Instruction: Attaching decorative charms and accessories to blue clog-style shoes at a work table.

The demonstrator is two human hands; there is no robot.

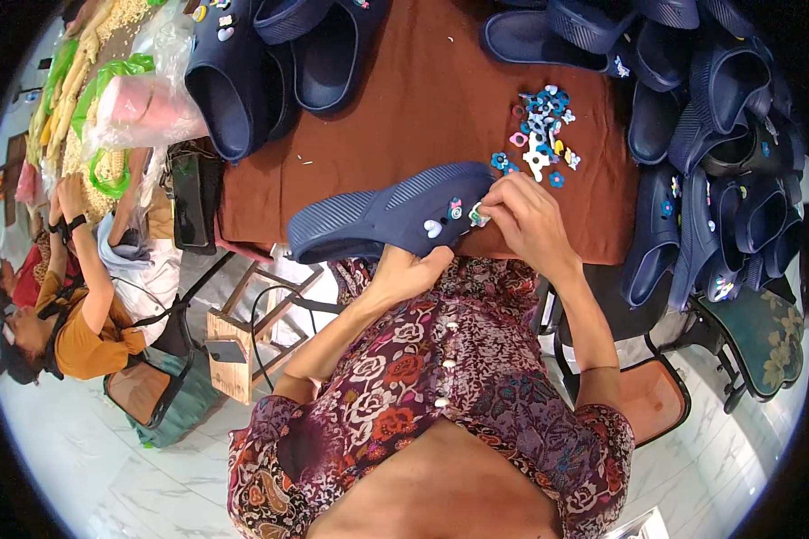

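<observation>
A navy clog (355, 211) lies tilted over the near edge of the brown-covered table. My left hand (409, 272) grips it, fingers tucked inside the shoe and thumb outside. On its upper sit a white heart charm (433, 228) and a round pink-and-teal charm (456, 209). Beside these, my right hand (526, 216) is closed in a pinch on a small white-and-green shoe charm (479, 215) against the clog's toe. Whether that charm is seated in a hole is hidden by the fingers. A pile of mixed charms (541, 126) is scattered just beyond my right hand.
Navy clogs (229, 99) stand at the far left, and many more clogs (661, 242) are heaped along the right. A dark phone (191, 202) lies at the table's left edge. A person (94, 310) in orange works at the left. A wooden stool (234, 368) stands below.
</observation>
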